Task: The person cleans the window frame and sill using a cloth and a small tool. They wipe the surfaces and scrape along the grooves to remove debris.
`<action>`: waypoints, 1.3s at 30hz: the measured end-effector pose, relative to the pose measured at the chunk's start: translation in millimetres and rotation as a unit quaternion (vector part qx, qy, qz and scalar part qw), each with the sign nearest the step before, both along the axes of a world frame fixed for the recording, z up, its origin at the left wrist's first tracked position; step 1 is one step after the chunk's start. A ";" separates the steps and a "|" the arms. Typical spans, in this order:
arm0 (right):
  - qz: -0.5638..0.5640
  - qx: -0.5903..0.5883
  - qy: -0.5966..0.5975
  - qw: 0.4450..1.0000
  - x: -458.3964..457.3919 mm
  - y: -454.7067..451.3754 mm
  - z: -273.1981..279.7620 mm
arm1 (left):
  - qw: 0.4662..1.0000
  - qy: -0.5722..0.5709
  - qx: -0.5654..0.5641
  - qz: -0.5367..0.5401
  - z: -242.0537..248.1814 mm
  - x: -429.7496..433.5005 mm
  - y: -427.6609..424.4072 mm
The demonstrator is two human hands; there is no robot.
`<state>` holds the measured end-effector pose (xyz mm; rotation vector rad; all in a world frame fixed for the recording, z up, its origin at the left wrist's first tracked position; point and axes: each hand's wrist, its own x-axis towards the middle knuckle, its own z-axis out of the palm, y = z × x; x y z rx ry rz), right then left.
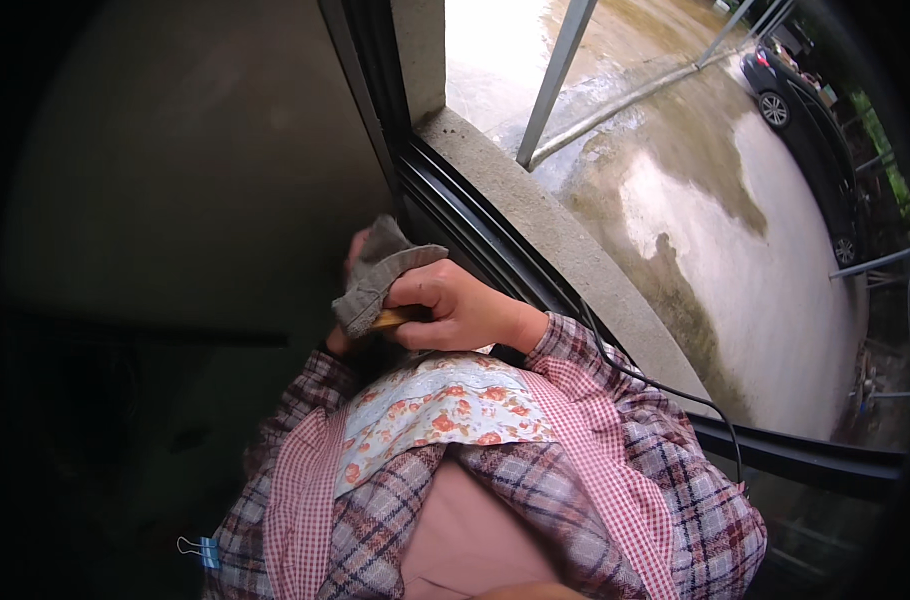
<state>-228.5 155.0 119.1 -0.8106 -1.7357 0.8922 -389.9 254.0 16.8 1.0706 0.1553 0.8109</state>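
Note:
My right hand [455, 304] is closed around a short yellow-brown handle [389, 319], probably wooden. Its fingers also press against a folded grey cloth [380, 277], bunched above and around the handle's far end. Behind that cloth is my left hand [356, 246], mostly hidden, with some fingers and the wrist showing as it grips the cloth from the far side. Whatever tool head the handle may carry is covered. Both hands are held together in front of my chest, beside a dark sliding-window track [485, 225].
A concrete sill [575, 232] runs outside the track, beneath a dark upright frame [365, 82]. A black cable [672, 390] hangs by my right sleeve. Outside are metal posts [556, 82], wet concrete ground and a parked dark car [807, 142]. The left side is dark.

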 end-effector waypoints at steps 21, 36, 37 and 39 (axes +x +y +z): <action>-0.358 -0.094 0.370 0.852 51.9 -182.1 -22.5 | 0.956 0.271 -0.021 0.114 -52.6 -18.3 -1.4; -0.613 -0.372 -0.047 0.696 20.6 -245.5 -75.8 | 0.675 0.305 0.657 0.143 -28.2 116.1 56.1; -0.601 -0.398 -0.077 0.688 21.1 -241.8 -69.2 | 0.671 0.281 0.669 0.154 -33.2 113.9 61.3; -0.593 -0.404 -0.113 0.687 25.3 -228.3 -57.2 | 0.665 0.264 0.680 0.158 -37.3 116.6 68.6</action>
